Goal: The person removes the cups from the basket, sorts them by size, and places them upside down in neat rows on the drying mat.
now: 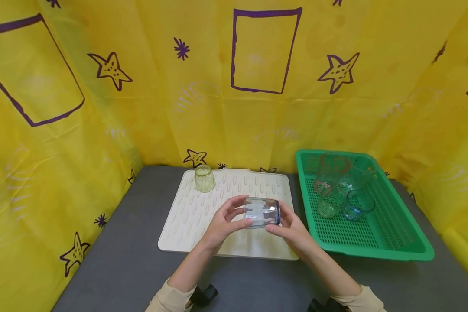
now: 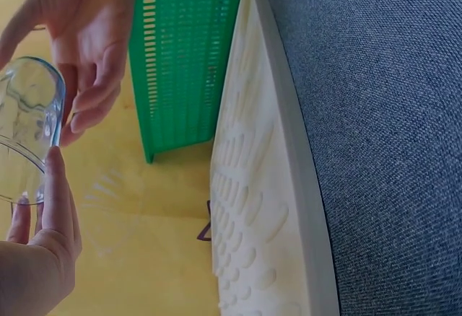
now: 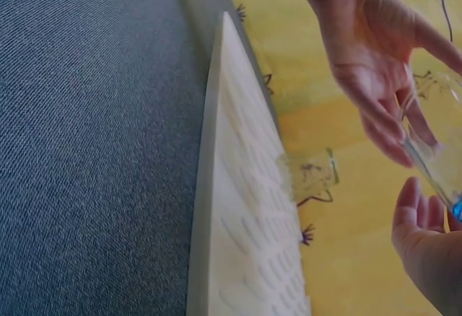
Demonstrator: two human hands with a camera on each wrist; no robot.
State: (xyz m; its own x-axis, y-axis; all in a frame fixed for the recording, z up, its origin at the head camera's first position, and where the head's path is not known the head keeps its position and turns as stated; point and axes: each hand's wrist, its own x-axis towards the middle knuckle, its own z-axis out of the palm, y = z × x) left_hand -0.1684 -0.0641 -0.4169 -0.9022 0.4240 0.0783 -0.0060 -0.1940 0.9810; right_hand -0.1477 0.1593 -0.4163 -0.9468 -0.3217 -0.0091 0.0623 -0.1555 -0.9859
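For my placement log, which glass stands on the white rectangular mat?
The yellow-green glass tumbler; the clear blue-edged tumbler is handheld, the others are in the green perforated plastic basket.

left: dark gray tabletop (image 1: 109,247) is offering passage beside the cream draining mat (image 1: 185,232) | mat's left rear: yellow-green tumbler (image 1: 205,180) is obstructing | right: green perforated basket (image 1: 374,252) is obstructing | behind: yellow starfish-print curtain (image 1: 206,125) is blocking reach

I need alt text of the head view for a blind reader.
A person's left hand and right hand hold a clear glass sideways over a white mat, where a yellowish glass stands; a green basket of glasses sits to the right.
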